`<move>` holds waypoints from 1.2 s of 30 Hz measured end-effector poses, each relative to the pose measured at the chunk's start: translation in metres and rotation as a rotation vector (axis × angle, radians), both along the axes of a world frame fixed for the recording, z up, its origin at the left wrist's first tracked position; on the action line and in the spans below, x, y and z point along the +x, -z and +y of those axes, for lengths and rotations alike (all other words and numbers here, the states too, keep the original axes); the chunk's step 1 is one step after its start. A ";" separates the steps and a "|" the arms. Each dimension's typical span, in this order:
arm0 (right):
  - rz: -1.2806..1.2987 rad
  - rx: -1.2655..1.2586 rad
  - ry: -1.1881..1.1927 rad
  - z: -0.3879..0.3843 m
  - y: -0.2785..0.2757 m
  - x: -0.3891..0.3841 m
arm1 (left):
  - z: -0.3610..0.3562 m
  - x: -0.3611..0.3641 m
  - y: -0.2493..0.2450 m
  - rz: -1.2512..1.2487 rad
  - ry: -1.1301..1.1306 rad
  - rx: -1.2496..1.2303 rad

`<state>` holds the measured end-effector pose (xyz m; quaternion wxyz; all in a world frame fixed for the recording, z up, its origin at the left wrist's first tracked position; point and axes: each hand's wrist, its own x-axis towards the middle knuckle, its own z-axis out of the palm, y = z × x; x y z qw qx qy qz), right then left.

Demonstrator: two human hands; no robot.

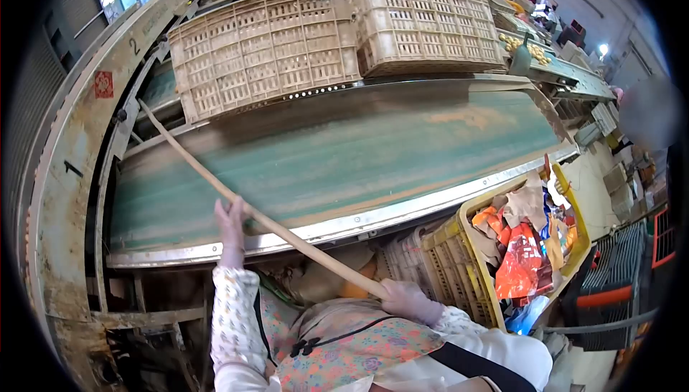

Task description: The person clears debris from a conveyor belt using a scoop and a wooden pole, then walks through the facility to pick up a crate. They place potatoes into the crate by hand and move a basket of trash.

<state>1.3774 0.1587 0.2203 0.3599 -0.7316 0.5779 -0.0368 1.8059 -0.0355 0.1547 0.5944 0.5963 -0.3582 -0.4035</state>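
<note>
A long wooden pole point(301, 243) runs diagonally from my waist across the green conveyor belt point(344, 162) to the frame at the upper left. At its near end my right hand point(411, 301) is closed round the wood. Further up the pole, my left hand point(230, 221) is against it at the belt's metal edge, its fingers raised and apart, with the thumb side hard to make out. Both hands look gloved. The pole's far end lies by the left end of a beige crate.
Two beige plastic crates point(265, 51) point(430, 25) stand beyond the belt. A yellow crate point(463, 270) full of crumpled wrappers stands right of me. The rusty machine frame point(68, 198) rises on the left. Round produce point(527, 48) lies on a conveyor at the upper right.
</note>
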 end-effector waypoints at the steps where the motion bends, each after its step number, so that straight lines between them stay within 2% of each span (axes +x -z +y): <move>1: 0.022 -0.021 -0.036 0.015 0.000 -0.018 | -0.004 -0.003 -0.011 0.164 0.009 -0.033; 2: -0.032 -0.091 -0.023 0.032 0.009 -0.036 | -0.007 -0.006 -0.023 0.327 0.012 -0.062; 3: -0.092 -0.155 -0.023 0.048 0.023 -0.049 | -0.003 -0.039 -0.055 0.394 -0.078 -0.153; 5: -0.152 -0.126 -0.028 0.074 0.052 -0.066 | 0.009 -0.075 -0.066 0.261 -0.117 0.016; 6: -0.135 -0.065 -0.012 0.073 0.052 -0.063 | 0.002 -0.065 -0.021 -0.005 -0.036 0.035; 7: -0.117 0.001 -0.001 0.076 0.055 -0.059 | 0.014 -0.086 -0.038 0.166 -0.079 -0.032; 8: -0.090 0.059 0.000 0.073 0.054 -0.054 | 0.028 -0.099 -0.051 -0.172 -0.043 0.167; 9: -0.064 0.108 -0.025 0.067 0.053 -0.050 | 0.042 -0.111 -0.067 -0.542 0.025 0.113; 11: -0.014 0.198 -0.059 0.046 0.046 -0.031 | 0.070 -0.125 -0.104 -0.441 0.205 0.142; 13: 0.010 0.265 -0.105 0.032 0.049 -0.011 | 0.086 -0.141 -0.099 -0.395 0.310 0.128; 15: 0.022 0.308 -0.141 0.018 0.055 0.009 | 0.102 -0.159 -0.082 -0.347 0.313 0.087; 16: 0.025 0.326 -0.158 0.012 0.060 0.019 | 0.111 -0.166 -0.078 -0.235 0.366 0.074; 19: 0.029 0.360 -0.199 -0.004 0.079 0.044 | 0.132 -0.171 -0.074 -0.100 0.516 0.234; 21: 0.023 0.375 -0.223 -0.015 0.095 0.061 | 0.141 -0.178 -0.048 -0.296 0.504 0.156; 25: 0.010 0.397 -0.270 -0.027 0.125 0.090 | 0.148 -0.182 -0.024 -0.263 0.543 0.058; 26: 0.005 0.399 -0.283 -0.027 0.131 0.097 | 0.151 -0.188 -0.020 -0.182 0.526 0.070; 30: -0.007 0.397 -0.302 -0.018 0.152 0.112 | 0.179 -0.184 0.002 -0.142 0.541 0.081; 33: -0.002 0.378 -0.312 0.006 0.162 0.109 | 0.226 -0.186 0.015 -0.174 0.482 -0.041; 34: 0.003 0.371 -0.309 0.018 0.165 0.103 | 0.244 -0.182 0.011 -0.090 0.597 0.044; 36: 0.010 0.339 -0.281 0.049 0.171 0.088 | 0.290 -0.197 0.032 -0.069 0.563 -0.051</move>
